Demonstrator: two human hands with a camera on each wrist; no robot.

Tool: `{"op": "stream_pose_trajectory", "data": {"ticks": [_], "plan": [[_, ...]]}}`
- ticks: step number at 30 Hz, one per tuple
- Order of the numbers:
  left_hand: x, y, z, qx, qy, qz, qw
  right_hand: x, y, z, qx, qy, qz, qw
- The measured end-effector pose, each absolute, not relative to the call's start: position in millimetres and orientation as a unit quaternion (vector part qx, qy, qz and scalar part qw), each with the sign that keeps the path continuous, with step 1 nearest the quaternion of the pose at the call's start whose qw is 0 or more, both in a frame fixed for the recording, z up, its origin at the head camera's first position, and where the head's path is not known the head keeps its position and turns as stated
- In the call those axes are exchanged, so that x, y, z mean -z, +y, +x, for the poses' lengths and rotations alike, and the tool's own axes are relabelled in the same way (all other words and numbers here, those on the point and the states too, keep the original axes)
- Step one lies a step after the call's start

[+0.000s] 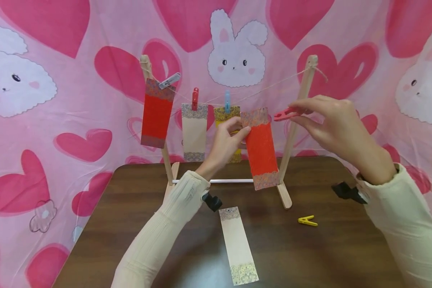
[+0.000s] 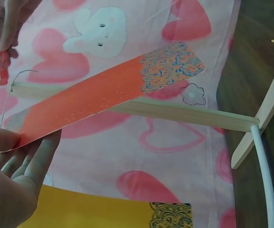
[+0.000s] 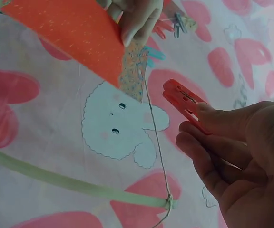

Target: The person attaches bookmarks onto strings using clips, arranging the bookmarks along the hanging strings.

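My left hand (image 1: 226, 141) pinches the upper left edge of a red card (image 1: 262, 148) with patterned ends, thumb in front and fingers behind. The card's top overlaps the string (image 3: 157, 137) in the right wrist view. To its right, my right hand (image 1: 331, 120) pinches a red clothespin (image 1: 285, 115) between thumb and fingers, its nose pointing toward the card. Behind my left hand hangs a yellow card (image 2: 99, 208), partly covered, under a blue clothespin (image 1: 227, 102). Further left, a red clothespin (image 1: 195, 99) holds a beige card (image 1: 194, 134), and a grey clothespin (image 1: 169, 80) holds another red card (image 1: 156, 120).
The string runs between two wooden posts (image 1: 294, 136) joined low down by a white rod (image 1: 230, 181). On the brown table (image 1: 129, 224) lie a cream card (image 1: 238, 244) and a yellow clothespin (image 1: 307, 221). A pink heart-and-rabbit cloth (image 1: 122, 24) hangs behind.
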State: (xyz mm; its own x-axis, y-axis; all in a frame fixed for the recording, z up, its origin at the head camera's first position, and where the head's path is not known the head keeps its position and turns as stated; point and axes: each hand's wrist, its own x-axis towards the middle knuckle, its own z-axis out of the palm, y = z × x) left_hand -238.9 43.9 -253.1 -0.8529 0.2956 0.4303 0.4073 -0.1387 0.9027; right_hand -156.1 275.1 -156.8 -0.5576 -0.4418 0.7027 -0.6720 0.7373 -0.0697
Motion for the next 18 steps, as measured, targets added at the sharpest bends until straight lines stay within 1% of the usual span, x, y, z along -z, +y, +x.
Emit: {"op": "stream_pose_trajectory", "data": {"ticks": [3,9,12,18], "plan": [[248,49,-244,0.702,-0.659,-0.266,0.05,146,269,-165,-0.159,-0.867,0.327,0.341],[241,56,-250,0.695,-0.671,-0.253,0.056,124,258,-184,-0.149,-0.857,0.345,0.354],[238,58,-253,0.686,-0.682,-0.245,0.059,114,252,-197,-0.148,-0.854,0.355,0.35],[236,62,-257,0.659,-0.703,-0.245,0.1,103,244,-222,-0.142,-0.878,0.342,0.303]]}}
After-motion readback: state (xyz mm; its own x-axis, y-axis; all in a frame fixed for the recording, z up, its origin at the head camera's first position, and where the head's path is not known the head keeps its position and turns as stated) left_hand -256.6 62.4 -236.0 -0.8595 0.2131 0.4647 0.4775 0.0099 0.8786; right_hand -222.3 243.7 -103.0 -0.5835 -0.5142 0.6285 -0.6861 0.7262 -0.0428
